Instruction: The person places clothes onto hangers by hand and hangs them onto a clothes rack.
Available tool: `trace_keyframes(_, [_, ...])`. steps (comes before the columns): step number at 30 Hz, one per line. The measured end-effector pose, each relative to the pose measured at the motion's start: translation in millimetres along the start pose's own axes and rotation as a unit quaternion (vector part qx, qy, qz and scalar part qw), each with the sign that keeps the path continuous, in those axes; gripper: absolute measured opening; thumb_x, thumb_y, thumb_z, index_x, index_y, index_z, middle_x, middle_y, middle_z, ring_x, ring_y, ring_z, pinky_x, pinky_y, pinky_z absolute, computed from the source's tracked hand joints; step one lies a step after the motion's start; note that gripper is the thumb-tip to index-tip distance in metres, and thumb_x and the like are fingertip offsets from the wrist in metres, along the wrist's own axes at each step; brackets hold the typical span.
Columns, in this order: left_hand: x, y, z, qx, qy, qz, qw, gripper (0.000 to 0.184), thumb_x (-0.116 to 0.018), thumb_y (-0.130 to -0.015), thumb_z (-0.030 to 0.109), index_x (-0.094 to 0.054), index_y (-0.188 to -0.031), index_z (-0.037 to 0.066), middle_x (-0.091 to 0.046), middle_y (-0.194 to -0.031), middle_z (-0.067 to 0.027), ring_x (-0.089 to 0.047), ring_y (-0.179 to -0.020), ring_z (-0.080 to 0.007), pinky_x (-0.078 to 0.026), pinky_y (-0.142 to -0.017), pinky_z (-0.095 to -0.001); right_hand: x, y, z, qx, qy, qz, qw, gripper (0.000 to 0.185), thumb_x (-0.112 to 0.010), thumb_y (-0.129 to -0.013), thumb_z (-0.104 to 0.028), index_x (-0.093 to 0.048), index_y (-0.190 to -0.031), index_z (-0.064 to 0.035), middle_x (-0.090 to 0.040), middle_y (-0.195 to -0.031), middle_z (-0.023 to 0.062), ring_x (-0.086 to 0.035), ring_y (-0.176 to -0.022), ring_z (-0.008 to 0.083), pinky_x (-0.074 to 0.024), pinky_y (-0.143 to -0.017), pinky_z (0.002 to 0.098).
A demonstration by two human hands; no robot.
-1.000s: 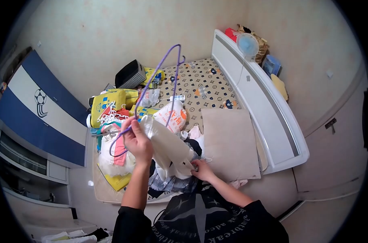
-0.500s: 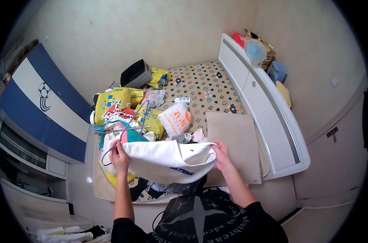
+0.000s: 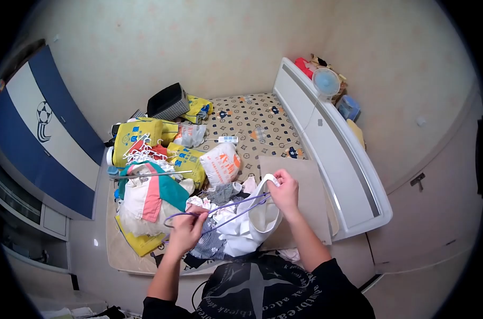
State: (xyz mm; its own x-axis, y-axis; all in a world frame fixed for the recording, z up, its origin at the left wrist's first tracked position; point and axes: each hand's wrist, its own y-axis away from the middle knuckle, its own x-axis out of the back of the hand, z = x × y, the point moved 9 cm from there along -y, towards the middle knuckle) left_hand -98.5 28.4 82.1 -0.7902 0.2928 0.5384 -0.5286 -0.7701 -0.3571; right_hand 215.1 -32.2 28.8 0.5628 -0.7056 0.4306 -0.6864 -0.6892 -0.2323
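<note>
My left hand (image 3: 187, 229) is closed around the hook end of a purple clothes hanger (image 3: 236, 204), which points to the right. The hanger's far end reaches the neck opening of a white sweatshirt (image 3: 242, 232). My right hand (image 3: 285, 191) pinches the sweatshirt's collar edge and holds it up. Below, the rest of the sweatshirt hangs loosely over the clothes on the bed. Beside my left hand lies a white, pink and green jacket (image 3: 152, 202), and a striped garment (image 3: 208, 245) lies under the hanger.
White hangers (image 3: 144, 150) are heaped near yellow bags (image 3: 137, 133). A metal rod (image 3: 151, 175) lies across the jacket. A white plastic bag (image 3: 221, 164), a power strip (image 3: 228, 139) and a dark basket (image 3: 167, 103) sit farther back. A beige board (image 3: 300, 207) lies right, beside the headboard (image 3: 337, 143).
The sweatshirt, earlier stretched between both hands, now hangs from my right hand only. My left hand has let go of it and the hanger has swung from upright to pointing right, into the collar.
</note>
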Motion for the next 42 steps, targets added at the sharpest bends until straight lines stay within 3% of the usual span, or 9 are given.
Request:
trace_keyframes(9, [-77, -6, 1, -0.085, -0.042, 0.031, 0.995, 0.008, -0.064, -0.093, 0.016, -0.065, -0.094, 0.008, -0.064, -0.069, -0.0158, -0.065, -0.062, -0.0344, -0.051, -0.057, -0.0407, -43, 85, -81, 0.139, -0.039, -0.042, 0.989, 0.019, -0.075, -0.075, -0.009, -0.061, -0.087, -0.0026, -0.061, -0.062, 0.0074, -0.062, -0.055, 0.0164, -0.0480, -0.054, 0.0314])
trace_keyframes(17, [-56, -17, -3, -0.110, 0.085, -0.053, 0.989, 0.008, -0.063, -0.093, 0.011, -0.066, -0.093, 0.004, -0.063, -0.068, -0.0145, -0.064, -0.057, -0.0298, -0.049, -0.054, -0.0366, 4, 102, -174, 0.424, 0.226, -0.028, 0.877, 0.031, -0.077, -0.079, -0.025, -0.072, -0.108, -0.0144, -0.060, -0.092, 0.0023, -0.058, -0.099, 0.0214, -0.0436, -0.086, 0.0385])
trace_keyframes(21, [-45, -30, 0, -0.161, 0.124, -0.012, 0.979, 0.013, -0.070, -0.088, 0.011, -0.069, -0.094, -0.001, -0.070, -0.080, -0.0128, -0.066, -0.068, -0.0295, -0.051, -0.064, -0.0366, -13, 86, -126, 0.307, 0.198, -0.177, 0.914, 0.024, -0.073, -0.083, -0.017, -0.074, -0.107, -0.0160, -0.065, -0.082, 0.0059, -0.064, -0.075, 0.0235, -0.0501, -0.067, 0.0366])
trace_keyframes(23, [-37, -26, 6, -0.187, 0.032, 0.007, 0.982, 0.024, -0.074, -0.082, 0.010, -0.071, -0.104, 0.003, -0.069, -0.105, -0.0135, -0.064, -0.098, -0.0316, -0.049, -0.086, -0.0406, 1, 84, -128, 0.306, 0.164, -0.118, 0.930, 0.019, -0.072, -0.084, -0.017, -0.075, -0.103, -0.0140, -0.067, -0.079, 0.0077, -0.066, -0.069, 0.0255, -0.0508, -0.060, 0.0351])
trace_keyframes(26, [-12, 3, 28, -0.231, -0.035, 0.124, 0.964, 0.036, -0.072, -0.078, 0.006, -0.069, -0.115, 0.005, -0.063, -0.117, -0.0139, -0.060, -0.105, -0.0349, -0.046, -0.095, -0.0444, 32, 75, -107, 0.238, 0.157, -0.046, 0.957, 0.015, -0.071, -0.085, -0.017, -0.076, -0.099, -0.0133, -0.071, -0.084, 0.0078, -0.068, -0.070, 0.0278, -0.0524, -0.061, 0.0357])
trace_keyframes(31, [-52, 41, 10, -0.273, 0.047, 0.004, 0.961, 0.033, -0.070, -0.077, 0.005, -0.072, -0.110, 0.008, -0.066, -0.111, -0.0120, -0.064, -0.091, -0.0267, -0.052, -0.082, -0.0374, 68, 72, -112, 0.213, 0.094, -0.020, 0.972, 0.018, -0.069, -0.084, -0.005, -0.075, -0.100, -0.0088, -0.070, -0.083, 0.0107, -0.067, -0.068, 0.0257, -0.0514, -0.062, 0.0324])
trace_keyframes(33, [-74, 29, -1, -0.164, 0.134, -0.045, 0.976, 0.028, -0.071, -0.082, 0.011, -0.071, -0.110, 0.007, -0.068, -0.108, -0.0096, -0.066, -0.079, -0.0229, -0.053, -0.071, -0.0333, 71, 73, -114, 0.214, 0.065, -0.024, 0.974, 0.019, -0.069, -0.083, -0.003, -0.075, -0.100, -0.0077, -0.070, -0.083, 0.0110, -0.067, -0.068, 0.0247, -0.0509, -0.062, 0.0317])
trace_keyframes(36, [-115, 21, -22, -0.131, 0.105, -0.167, 0.972, 0.027, -0.069, -0.089, 0.023, -0.070, -0.112, 0.009, -0.069, -0.106, -0.0077, -0.066, -0.069, -0.0216, -0.053, -0.062, -0.0318, 76, 73, -117, 0.209, 0.040, -0.034, 0.976, 0.020, -0.068, -0.084, 0.001, -0.074, -0.102, -0.0031, -0.071, -0.085, 0.0121, -0.067, -0.071, 0.0218, -0.0510, -0.064, 0.0298])
trace_keyframes(42, [-120, 6, -44, -0.161, -0.085, -0.174, 0.968, 0.030, -0.066, -0.091, 0.039, -0.071, -0.105, 0.013, -0.069, -0.103, -0.0084, -0.069, -0.074, -0.0292, -0.055, -0.065, -0.0386, 116, 69, -104, 0.195, -0.012, -0.012, 0.981, 0.020, -0.065, -0.084, 0.006, -0.073, -0.102, 0.0017, -0.072, -0.086, 0.0113, -0.067, -0.075, 0.0169, -0.0513, -0.070, 0.0274])
